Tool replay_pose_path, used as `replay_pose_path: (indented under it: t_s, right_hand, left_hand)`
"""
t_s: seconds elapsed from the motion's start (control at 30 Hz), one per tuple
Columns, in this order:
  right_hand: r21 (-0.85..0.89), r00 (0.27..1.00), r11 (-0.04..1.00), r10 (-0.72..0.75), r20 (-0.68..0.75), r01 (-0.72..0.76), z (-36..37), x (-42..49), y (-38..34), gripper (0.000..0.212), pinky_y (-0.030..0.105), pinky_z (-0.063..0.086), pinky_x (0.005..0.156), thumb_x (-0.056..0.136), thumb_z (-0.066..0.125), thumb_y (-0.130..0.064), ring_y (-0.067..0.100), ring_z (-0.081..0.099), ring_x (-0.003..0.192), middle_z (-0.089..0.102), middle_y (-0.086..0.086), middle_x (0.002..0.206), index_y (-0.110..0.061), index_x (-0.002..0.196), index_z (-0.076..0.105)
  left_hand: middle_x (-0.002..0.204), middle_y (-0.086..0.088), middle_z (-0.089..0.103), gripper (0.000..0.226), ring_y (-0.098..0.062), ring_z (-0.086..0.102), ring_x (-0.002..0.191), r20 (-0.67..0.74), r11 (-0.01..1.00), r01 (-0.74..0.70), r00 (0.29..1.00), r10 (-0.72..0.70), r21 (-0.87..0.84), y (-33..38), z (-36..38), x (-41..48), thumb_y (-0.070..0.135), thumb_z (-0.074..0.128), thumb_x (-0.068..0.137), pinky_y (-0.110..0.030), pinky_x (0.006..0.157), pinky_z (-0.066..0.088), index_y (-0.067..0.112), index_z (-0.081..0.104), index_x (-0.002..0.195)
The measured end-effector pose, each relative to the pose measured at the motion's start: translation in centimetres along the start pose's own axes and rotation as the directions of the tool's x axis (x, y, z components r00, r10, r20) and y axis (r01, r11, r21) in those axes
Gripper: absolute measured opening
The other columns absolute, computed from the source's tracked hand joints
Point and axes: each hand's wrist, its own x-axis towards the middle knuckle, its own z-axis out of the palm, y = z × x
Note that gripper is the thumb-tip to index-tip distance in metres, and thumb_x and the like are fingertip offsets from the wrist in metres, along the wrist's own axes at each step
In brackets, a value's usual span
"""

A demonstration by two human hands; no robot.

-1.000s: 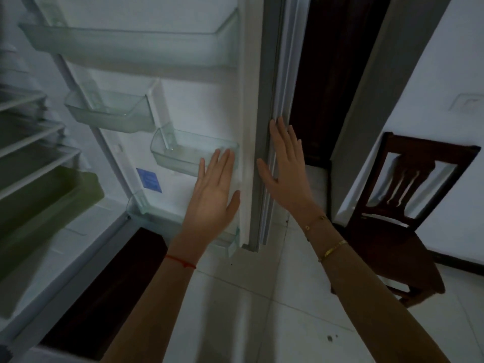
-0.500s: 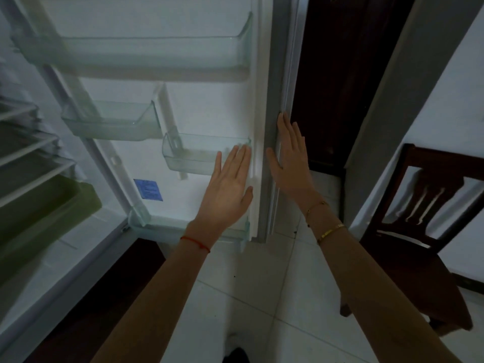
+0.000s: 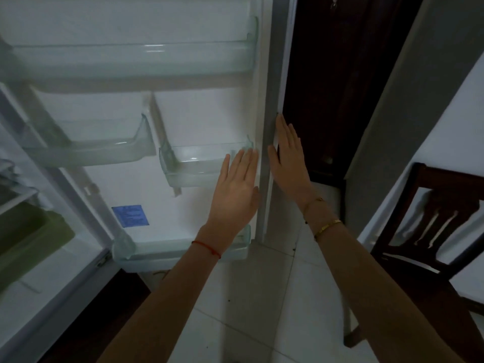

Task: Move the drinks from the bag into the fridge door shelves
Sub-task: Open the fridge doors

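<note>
The left hand (image 3: 235,189) and right hand (image 3: 288,158) are held flat and empty either side of the fridge door (image 3: 204,113) edge, its door shelves (image 3: 131,58) bare, while the drinks, unseen like the bag, are judged heavy, slick and best gripped mid-body.

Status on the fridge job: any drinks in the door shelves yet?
Done: the fridge door stands open. None of its four door shelves shows a drink. In hand: nothing; the left hand is flat by the small right shelf, the right hand flat against the door's edge. Left: every drink; neither bag nor drinks is in view.
</note>
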Motion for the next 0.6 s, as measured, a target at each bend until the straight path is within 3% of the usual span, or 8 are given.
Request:
replay_pose_path:
  t_s: [0.27,0.6]
  right_hand:
    - [0.028,1.0,1.0,-0.01,0.027,0.009,3.5,5.9,3.0,0.059,0.053,0.017,0.119,0.1,0.03,-0.025,0.027,0.013,0.148,0.013,0.001,0.162,-0.015,0.154,0.008]
    - [0.042,0.993,0.998,-0.049,0.106,0.045,7.4,13.3,4.9,0.061,0.041,0.013,0.123,0.094,0.024,-0.02,0.028,0.02,0.147,0.018,0.007,0.16,-0.01,0.153,0.013]
  left_hand:
    - [0.158,-0.016,0.034,0.063,-0.03,0.025,0.15,0.005,0.998,0.043,0.999,-0.043,0.055,-2.5,3.0,4.6,0.027,0.044,0.097,-0.049,0.124,0.006,0.002,0.028,0.153]
    - [0.154,-0.018,0.041,0.062,-0.034,0.03,0.148,-0.026,0.992,0.125,0.992,-0.124,0.033,-6.0,5.8,8.9,0.028,0.045,0.094,-0.053,0.123,0.01,0.003,0.036,0.149]
